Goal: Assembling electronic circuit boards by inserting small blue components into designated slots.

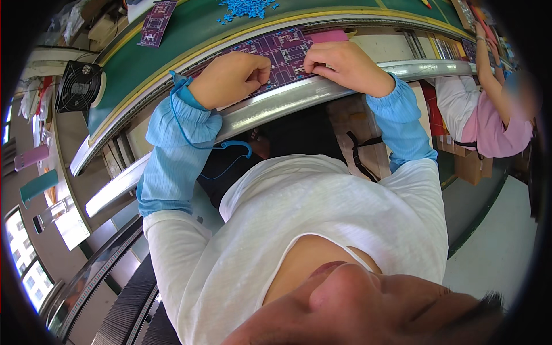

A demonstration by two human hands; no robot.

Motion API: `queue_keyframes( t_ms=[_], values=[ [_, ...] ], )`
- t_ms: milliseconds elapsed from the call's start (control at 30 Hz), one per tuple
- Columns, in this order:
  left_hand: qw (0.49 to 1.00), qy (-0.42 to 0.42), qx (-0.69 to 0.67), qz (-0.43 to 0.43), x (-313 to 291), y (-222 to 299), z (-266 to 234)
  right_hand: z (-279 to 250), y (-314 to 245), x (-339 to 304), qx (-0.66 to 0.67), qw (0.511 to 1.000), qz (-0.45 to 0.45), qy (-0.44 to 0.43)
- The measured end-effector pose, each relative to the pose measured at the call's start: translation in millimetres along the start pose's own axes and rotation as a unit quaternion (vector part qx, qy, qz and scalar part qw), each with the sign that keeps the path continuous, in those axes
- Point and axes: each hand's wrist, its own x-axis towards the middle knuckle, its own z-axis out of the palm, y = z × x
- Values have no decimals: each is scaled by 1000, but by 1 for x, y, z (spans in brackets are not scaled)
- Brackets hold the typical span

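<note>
Purple circuit board panel [284, 50], thin, stiff and rectangular, covered with fine pale lines, lies flat under the two hands, between a green belt [198, 29] with yellow edges and one smooth, shiny metal tube [299, 98]. I take this panel as my landmark and go from left to right.

Far to the left of the panel stands one black fan [79, 86], of square frame and round grille. Nearer, beyond the panel's left end, one second purple board [156, 23] lies on the belt. Then comes the first of two light blue sleeve covers [172, 155], of crinkled cloth gathered at the wrist, with one blue wristband [192, 95] and a thin cord. The left hand [233, 77] is over the left part of the panel, its fingers curled inward; whether it grips something, I cannot tell. Beyond the panel, small blue pieces [247, 7] make one loose heap, too many for counting. At its far right edge is one flat pink piece [329, 35]. The right hand [339, 62] is over the panel's right part, forefinger and thumb bent close together; what is between them, I cannot see. Well to the right of the panel, one co-worker [497, 129] in a pink top has an arm stretched out.
</note>
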Motion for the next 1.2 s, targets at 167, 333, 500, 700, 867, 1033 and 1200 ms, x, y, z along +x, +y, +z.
queue_keyframes(
  t_ms=[167, 333, 500, 700, 867, 1033, 1200],
  values=[
    [1000, 1, 1, 11, 0, 0, 0, 1, -2, -1, -22, 1000, -4, 2],
    [1000, 0, 3, 11, -3, -1, 1, -1, -8, -1, -25, 999, 23, 18],
    [1000, -8, 13, 9, -4, 1, 0, 0, -7, 1, -40, 998, 23, 31],
    [1000, -11, 13, -4, -2, 2, -1, 3, -14, 7, -46, 997, 17, 52],
    [997, -10, -64, 43, 0, -7, -8, 21, -23, 16, -76, 984, -4, 161],
    [975, 199, -91, -32, -9, -34, -38, 64, -70, 36, -116, 980, -117, 111],
    [951, 305, -13, -48, 1, -43, -24, 80, -72, 29, -121, 981, -102, 114]
  ],
)
